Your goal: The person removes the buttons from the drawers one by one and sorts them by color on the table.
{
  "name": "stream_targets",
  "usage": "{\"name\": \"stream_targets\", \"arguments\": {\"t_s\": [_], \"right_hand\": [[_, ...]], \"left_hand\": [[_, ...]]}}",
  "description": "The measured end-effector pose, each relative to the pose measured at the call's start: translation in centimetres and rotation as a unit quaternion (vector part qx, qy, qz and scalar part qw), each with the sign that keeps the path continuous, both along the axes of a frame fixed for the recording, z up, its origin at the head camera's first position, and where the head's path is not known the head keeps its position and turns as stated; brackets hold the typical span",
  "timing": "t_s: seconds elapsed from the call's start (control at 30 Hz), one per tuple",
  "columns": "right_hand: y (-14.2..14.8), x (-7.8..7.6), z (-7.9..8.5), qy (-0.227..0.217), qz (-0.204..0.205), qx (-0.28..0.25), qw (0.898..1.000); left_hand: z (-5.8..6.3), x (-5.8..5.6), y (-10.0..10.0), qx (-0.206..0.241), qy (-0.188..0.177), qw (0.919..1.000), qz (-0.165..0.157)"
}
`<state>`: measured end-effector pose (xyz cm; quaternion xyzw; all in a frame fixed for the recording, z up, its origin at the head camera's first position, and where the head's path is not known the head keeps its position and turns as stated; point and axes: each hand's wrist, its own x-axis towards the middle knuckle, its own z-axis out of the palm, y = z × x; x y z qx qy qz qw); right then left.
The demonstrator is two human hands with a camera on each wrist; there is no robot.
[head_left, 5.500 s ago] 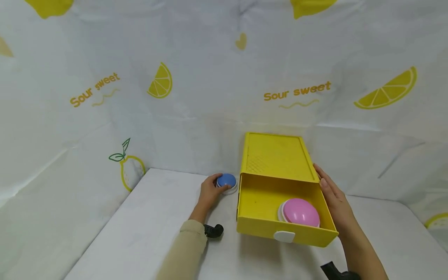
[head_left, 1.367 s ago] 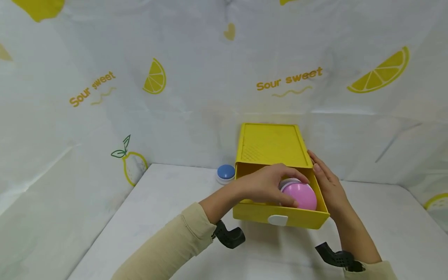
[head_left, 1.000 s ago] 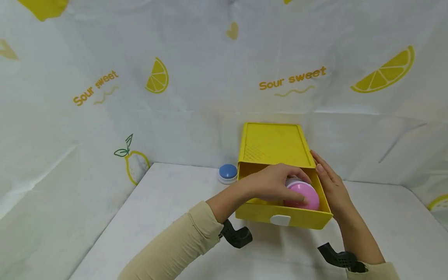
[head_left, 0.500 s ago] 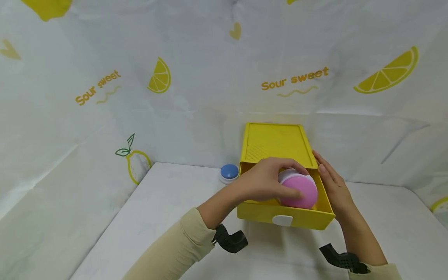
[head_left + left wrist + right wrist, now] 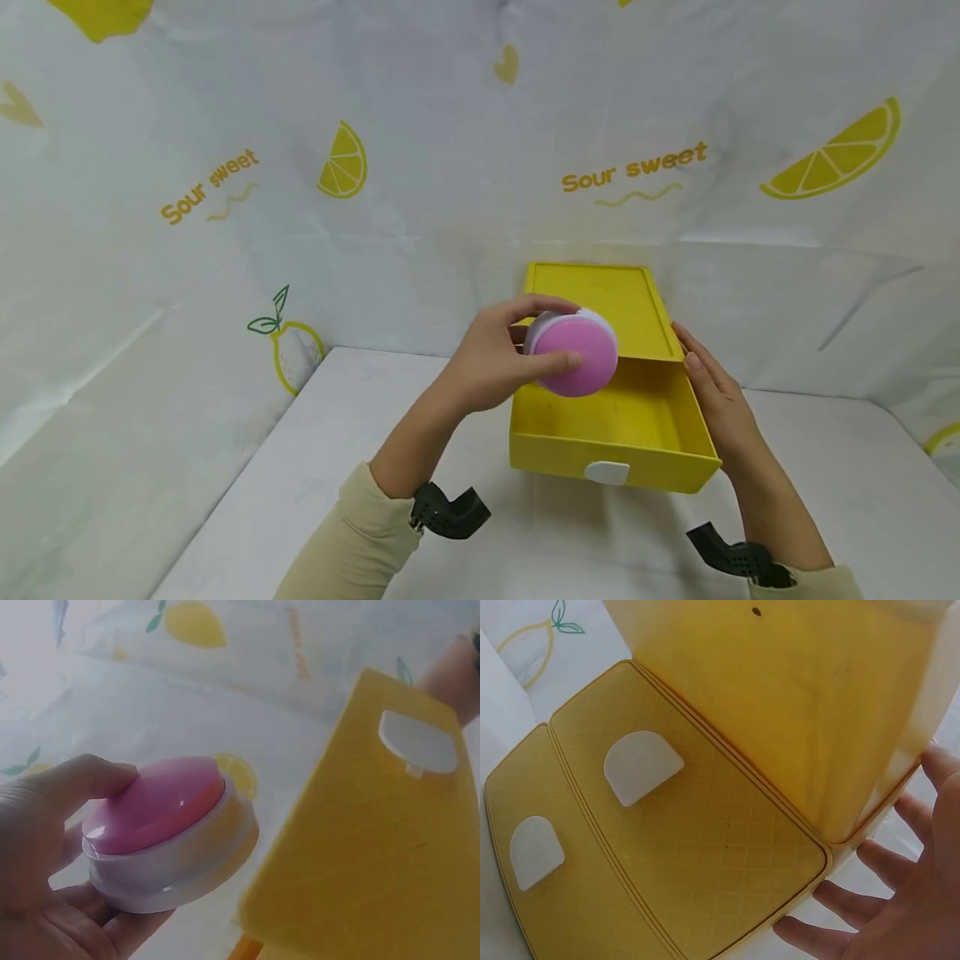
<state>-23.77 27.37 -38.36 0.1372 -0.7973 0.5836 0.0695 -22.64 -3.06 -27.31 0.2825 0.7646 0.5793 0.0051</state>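
Observation:
My left hand grips a round pink push button with a white base, thumb on the pink dome and fingers behind the base. It is up above the yellow drawer, tilted so its dome faces me. The drawer is pulled out of a yellow cabinet and its visible floor is bare. My right hand rests along the cabinet's right side; in the right wrist view its fingers are spread and fairly straight against that side. A blue push button, seen earlier left of the cabinet, is hidden behind my left hand.
Below the pulled-out drawer are two closed drawer fronts with white handles. The cabinet stands at the back of a white table, close to a lemon-print sheet hanging behind it.
Earlier my left hand was at the blue push button, then it reached into the drawer. It has now lifted the pink push button out, up and to the left. My right hand has stayed put.

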Motion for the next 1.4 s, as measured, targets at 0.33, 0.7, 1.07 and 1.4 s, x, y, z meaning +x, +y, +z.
{"name": "stream_targets", "arguments": {"t_s": [0.33, 0.7, 1.07, 1.4], "right_hand": [[0.1, 0.0, -0.1, 0.022, 0.009, -0.008, 1.0], [0.1, -0.2, -0.1, 0.014, 0.026, -0.036, 0.999], [0.0, -0.3, -0.1, 0.014, 0.041, -0.06, 0.997], [-0.1, -0.1, -0.1, 0.023, 0.035, -0.061, 0.997]], "left_hand": [[-1.4, -0.3, -4.8, 0.093, 0.011, 0.9925, 0.078], [-5.2, -1.1, -8.2, 0.083, -0.027, 0.9846, 0.151], [-9.4, -4.0, -9.7, 0.07, -0.068, 0.972, 0.214], [-13.0, -6.1, -9.2, 0.038, -0.095, 0.9681, 0.229]]}}
